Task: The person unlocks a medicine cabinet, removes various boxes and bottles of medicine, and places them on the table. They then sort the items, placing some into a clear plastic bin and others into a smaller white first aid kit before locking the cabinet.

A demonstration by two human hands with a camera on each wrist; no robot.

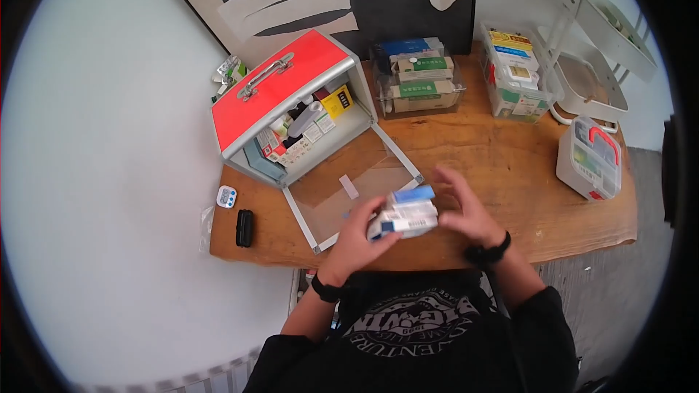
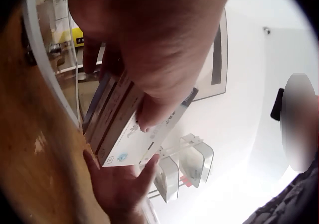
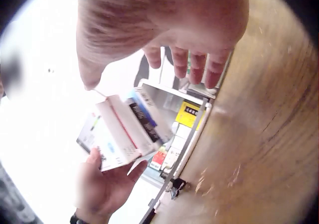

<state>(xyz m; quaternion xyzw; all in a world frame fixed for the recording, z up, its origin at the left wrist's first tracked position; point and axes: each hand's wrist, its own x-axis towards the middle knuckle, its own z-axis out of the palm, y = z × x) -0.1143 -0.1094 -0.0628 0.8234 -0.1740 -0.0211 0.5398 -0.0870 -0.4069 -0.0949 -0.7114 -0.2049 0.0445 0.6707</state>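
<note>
Several small medicine boxes (image 1: 408, 217) are held together by my left hand (image 1: 358, 241) above the table's front part, thumb on one side and fingers on the other. In the left wrist view, the thumb presses a white box (image 2: 130, 142). The stack (image 3: 119, 129) shows white, black and blue sides in the right wrist view. My right hand (image 1: 470, 217) is just right of the boxes, fingers spread and holding nothing. Behind them stands a red and silver case (image 1: 280, 91), its clear-panelled door (image 1: 331, 189) lowered onto the table, with boxes inside.
Two clear bins (image 1: 419, 108) (image 1: 518, 110) of boxes stand at the back. A lidded white box (image 1: 588, 164) is at the right, beside a white rack (image 1: 604, 98). A small timer (image 1: 226, 197) and a black case (image 1: 245, 228) lie at the left.
</note>
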